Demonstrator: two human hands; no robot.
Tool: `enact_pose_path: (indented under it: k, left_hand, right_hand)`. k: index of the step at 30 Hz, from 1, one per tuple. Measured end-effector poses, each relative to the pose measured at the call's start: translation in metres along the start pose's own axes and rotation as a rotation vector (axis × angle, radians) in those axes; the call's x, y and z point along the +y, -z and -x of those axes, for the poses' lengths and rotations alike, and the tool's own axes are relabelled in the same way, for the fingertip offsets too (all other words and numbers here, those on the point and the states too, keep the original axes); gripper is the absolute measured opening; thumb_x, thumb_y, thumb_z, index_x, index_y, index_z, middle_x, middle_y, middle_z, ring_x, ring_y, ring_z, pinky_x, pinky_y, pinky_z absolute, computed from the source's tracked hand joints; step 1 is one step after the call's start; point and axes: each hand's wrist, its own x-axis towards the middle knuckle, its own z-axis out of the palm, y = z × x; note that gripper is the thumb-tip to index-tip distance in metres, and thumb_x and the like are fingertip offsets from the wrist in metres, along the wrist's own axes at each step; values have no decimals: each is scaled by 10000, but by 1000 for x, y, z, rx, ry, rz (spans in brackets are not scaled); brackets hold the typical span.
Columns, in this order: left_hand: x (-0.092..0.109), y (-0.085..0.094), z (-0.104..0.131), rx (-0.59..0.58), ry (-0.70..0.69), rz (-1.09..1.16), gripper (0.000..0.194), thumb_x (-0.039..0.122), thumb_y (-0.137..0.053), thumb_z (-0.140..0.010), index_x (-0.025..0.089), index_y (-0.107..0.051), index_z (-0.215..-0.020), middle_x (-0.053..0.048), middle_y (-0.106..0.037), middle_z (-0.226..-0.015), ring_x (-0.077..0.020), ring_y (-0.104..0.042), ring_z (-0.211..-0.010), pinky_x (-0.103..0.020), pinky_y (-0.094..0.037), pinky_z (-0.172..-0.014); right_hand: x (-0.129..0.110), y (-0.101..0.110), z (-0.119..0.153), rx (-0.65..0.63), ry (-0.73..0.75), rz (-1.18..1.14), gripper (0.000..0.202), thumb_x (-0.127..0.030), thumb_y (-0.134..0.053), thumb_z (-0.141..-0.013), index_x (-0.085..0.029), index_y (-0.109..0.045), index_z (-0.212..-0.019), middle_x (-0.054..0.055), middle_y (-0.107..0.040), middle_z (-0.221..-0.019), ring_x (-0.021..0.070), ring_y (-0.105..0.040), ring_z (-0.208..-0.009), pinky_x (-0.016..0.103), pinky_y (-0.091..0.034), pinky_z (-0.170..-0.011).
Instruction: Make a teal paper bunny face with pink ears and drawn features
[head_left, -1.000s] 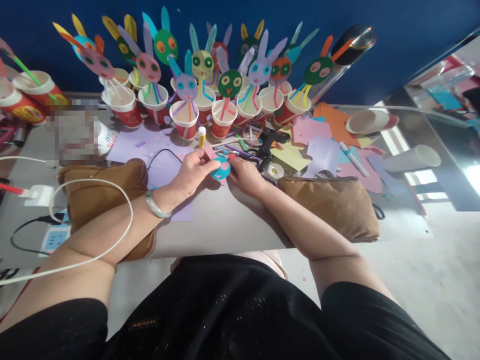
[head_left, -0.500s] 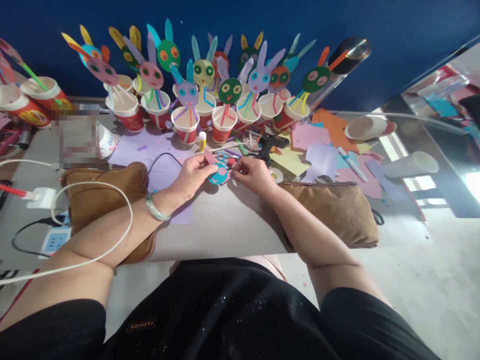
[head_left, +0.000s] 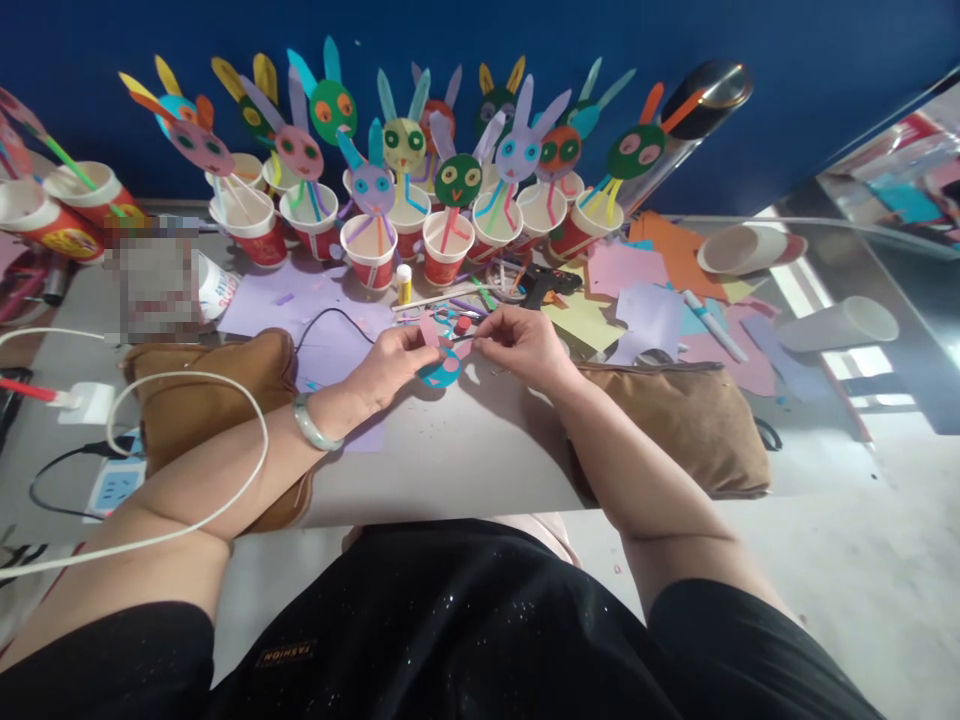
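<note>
Here's the blue paper disc [head_left: 441, 374], nearer me than the glue stick [head_left: 404, 286] and right of it, pinched with a pink paper strip [head_left: 429, 328] in my left hand [head_left: 390, 368]! Right of the stick, my right hand [head_left: 525, 348] has fingertips meeting, on what I can't tell; beyond it, a black glue gun [head_left: 552, 285].

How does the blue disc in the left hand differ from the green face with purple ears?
The blue disc carries pink shapes; the green face has pale yellow eyes. Purple ears top the green face; none show on the blue disc. The left hand holds the blue disc; the green face stands above a cup. Both are round.
</note>
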Motion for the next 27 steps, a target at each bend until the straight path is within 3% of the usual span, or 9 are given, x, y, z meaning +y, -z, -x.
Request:
enact_pose_path:
  k: [9,27]
  left_hand:
    - [-5,0,2,-15,38,12,143,231,-828,-593,167,-732,-677,-25,-743,-691,-124,-643,-614,-262,-521,-612]
    - [-5,-1,3,-36,19,27,253,241,-851,-584,171,-609,-608,18,-664,-603,-103,-613,-554,-249,-498,-574]
  right_hand:
    - [-7,1,3,4,16,-8,157,-337,-692,-728,-187,-651,-745,-15,-603,-636,86,-438,-543,260,-335,-516]
    - [-6,3,2,-3,21,-97,158,-302,-728,-730,-165,-653,-750,-24,-601,-634,71,-429,-539,246,-324,-518]
